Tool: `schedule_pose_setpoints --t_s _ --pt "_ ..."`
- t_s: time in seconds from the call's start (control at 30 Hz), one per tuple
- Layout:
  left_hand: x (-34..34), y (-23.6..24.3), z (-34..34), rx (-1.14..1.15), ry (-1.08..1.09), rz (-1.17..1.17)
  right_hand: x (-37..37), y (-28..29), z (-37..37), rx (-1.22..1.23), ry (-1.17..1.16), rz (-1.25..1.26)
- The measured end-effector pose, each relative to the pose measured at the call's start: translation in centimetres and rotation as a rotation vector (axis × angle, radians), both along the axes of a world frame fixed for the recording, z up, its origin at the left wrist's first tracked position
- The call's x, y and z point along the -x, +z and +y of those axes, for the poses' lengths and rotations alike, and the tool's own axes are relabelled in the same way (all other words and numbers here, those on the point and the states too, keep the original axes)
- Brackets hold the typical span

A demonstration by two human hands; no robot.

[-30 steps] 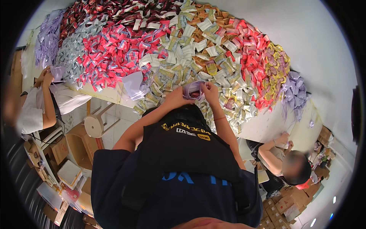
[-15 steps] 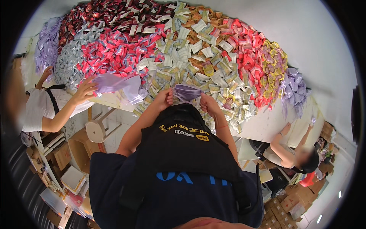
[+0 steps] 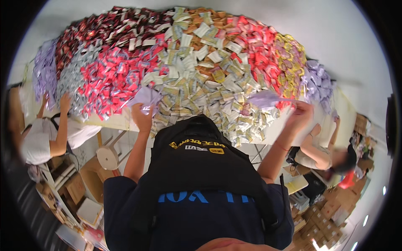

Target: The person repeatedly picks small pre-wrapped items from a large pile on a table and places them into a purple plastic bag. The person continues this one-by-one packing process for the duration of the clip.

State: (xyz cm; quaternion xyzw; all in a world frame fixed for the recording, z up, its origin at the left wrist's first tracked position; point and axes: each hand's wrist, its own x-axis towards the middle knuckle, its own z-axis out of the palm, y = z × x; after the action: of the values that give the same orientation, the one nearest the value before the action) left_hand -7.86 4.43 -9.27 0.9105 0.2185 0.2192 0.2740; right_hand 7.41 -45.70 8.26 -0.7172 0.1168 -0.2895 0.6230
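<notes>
My left hand (image 3: 143,119) is at the near edge of the heap, its fingers closed on a thin purple plastic bag (image 3: 147,97). Out to the right, my right hand (image 3: 300,116) is closed on one end of another purple bag (image 3: 264,99), which trails leftward and is smeared by motion. Between my hands lie many small cream-and-green packets (image 3: 197,98). Pink packets (image 3: 121,71) are nearest beyond my left hand, red packets (image 3: 261,54) beyond my right. Whether the trailing bag holds anything cannot be seen.
The heap covers a white table (image 3: 111,121). A co-worker (image 3: 39,140) reaches in at left; another (image 3: 320,152) sits at right by a purple bag pile (image 3: 317,85). A round stool (image 3: 108,157) stands at left; cardboard boxes (image 3: 320,221) are stacked at lower right.
My hands have parted from the bag stretched between them. My right hand has swung right with a purple bag; my left has moved left to the loose bags. The left co-worker's hand has drawn back.
</notes>
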Motion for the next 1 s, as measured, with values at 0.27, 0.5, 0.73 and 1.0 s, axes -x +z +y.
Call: schedule_pose_setpoints --t_s 0.27,0.5,0.73,1.0 --pt "-1.0 -4.8 4.2 1.712 0.763 0.458 -5.7 -5.0 -0.7 -0.151 0.128 0.099" --pt "-2.6 -1.6 2.1 0.465 0.156 0.047 -12.3 -23.6 1.6 1.046 0.329 0.406" --pt "-6.7 5.3 -3.1 0.616 -0.001 -0.056 -13.0 -19.6 5.8 0.654 0.156 0.391" --pt "-10.3 6.9 -8.0 0.869 -0.146 0.044 -11.1 -21.4 13.1 1.067 0.493 0.464"
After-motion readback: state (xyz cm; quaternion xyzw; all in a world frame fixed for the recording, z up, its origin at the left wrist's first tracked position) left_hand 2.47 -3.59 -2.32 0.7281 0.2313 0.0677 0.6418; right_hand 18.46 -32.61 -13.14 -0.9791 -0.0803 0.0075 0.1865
